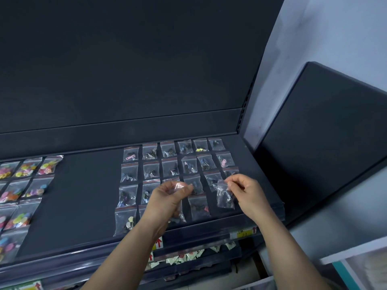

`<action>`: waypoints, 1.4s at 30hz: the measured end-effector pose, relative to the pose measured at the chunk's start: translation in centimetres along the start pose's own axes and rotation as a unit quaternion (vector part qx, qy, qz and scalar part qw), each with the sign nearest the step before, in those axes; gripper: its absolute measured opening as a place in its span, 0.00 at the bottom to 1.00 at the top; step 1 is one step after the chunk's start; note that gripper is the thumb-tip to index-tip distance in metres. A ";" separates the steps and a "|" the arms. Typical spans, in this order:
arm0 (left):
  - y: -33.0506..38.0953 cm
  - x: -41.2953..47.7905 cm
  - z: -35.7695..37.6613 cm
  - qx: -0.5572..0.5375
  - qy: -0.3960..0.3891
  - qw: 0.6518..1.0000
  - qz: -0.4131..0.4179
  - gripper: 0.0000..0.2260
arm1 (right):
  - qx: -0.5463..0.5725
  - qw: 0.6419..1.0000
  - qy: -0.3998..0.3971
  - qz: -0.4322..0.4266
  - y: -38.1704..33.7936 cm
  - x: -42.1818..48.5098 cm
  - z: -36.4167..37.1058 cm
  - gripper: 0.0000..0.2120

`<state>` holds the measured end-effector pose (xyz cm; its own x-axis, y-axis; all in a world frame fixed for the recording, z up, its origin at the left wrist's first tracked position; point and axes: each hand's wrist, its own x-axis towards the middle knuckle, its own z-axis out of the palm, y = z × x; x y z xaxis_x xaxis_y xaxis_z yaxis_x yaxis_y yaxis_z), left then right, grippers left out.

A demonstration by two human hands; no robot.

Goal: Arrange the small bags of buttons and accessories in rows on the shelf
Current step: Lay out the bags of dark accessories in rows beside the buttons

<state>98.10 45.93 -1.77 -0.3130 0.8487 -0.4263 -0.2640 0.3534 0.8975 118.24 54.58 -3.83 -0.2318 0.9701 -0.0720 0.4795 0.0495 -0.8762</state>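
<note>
Small clear zip bags (170, 149) with dark accessories lie in rows on the right half of the dark shelf (83, 195). My right hand (247, 190) pinches the top of one clear bag (225, 195), which hangs above the front right of the rows. My left hand (167, 197) grips several clear bags (178, 214); one crinkled corner shows at my fingertips and the rest hang below my palm. Bags of colourful buttons (27, 168) lie in rows at the shelf's left end.
A bare strip of shelf separates the two groups of bags. The shelf's back panel (125, 70) rises behind. A dark side panel (324, 132) stands at the right. Price labels (243, 234) sit on the front rail, with packets on a lower shelf (184, 258).
</note>
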 end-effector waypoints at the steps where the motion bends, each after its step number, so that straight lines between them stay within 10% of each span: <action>1: 0.0 0.0 -0.1 0.001 0.002 1.000 0.000 0.14 | -0.015 1.000 -0.014 -0.002 0.1 0.1 0.2 0.06; 20: 0.1 0.6 -0.4 -0.091 -0.050 0.995 -0.009 0.07 | -0.137 0.989 -0.020 -0.048 1.9 -1.3 0.3 0.05; 30: 1.4 0.9 2.6 -0.107 -0.137 0.985 0.014 0.06 | 0.131 0.989 -0.061 -0.027 -3.1 -2.5 -0.5 0.03; 42: 2.5 1.6 5.0 0.060 -0.092 0.993 0.040 0.05 | 0.175 0.984 -0.028 0.014 -1.2 -2.2 -1.1 0.03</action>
<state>101.53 50.10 0.33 -0.1544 0.9295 -0.3350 -0.1305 0.3169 0.9394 119.13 52.69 -2.09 -0.2745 0.9546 -0.1158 0.1670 -0.0713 -0.9834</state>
